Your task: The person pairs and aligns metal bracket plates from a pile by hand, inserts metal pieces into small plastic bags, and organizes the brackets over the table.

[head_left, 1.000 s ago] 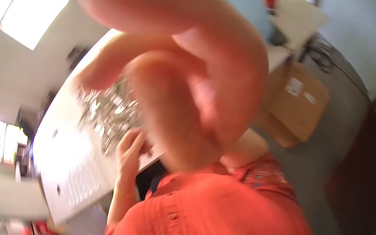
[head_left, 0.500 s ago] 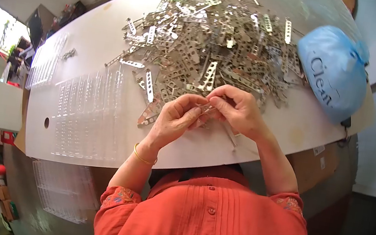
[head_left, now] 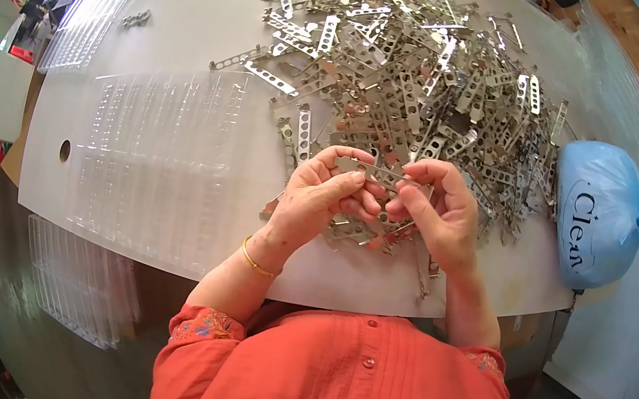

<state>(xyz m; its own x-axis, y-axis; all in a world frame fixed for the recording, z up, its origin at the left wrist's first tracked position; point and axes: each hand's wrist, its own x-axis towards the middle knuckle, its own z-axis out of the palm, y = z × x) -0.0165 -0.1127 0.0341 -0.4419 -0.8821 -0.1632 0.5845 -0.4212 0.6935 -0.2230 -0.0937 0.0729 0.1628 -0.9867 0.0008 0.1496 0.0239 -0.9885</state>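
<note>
Between my two hands is a flat metal strip [head_left: 378, 175] with a row of round holes, held roughly level above the near edge of a pile. My left hand [head_left: 326, 192] pinches its left end between thumb and fingers. At the strip's other end is my right hand [head_left: 442, 212], with curled fingers and the thumb close to the metal. Behind and below my hands spreads the large heap of similar perforated metal strips [head_left: 404, 95], lying in all directions. Some strips stick out beneath my right hand near the table's front edge.
Clear plastic trays [head_left: 152, 163] lie on the white table [head_left: 258, 265] at left, with another tray [head_left: 87, 21] farther back. A small metal cluster [head_left: 136, 19] sits near them. On the right stands a tied blue bag [head_left: 600, 217] marked "Clean". More plastic trays [head_left: 82, 278] are below the table edge.
The view has shifted, so the pile and bag appear lower and farther right. The strip between my hands now shows its holed face, and my hands are a little farther apart.
</note>
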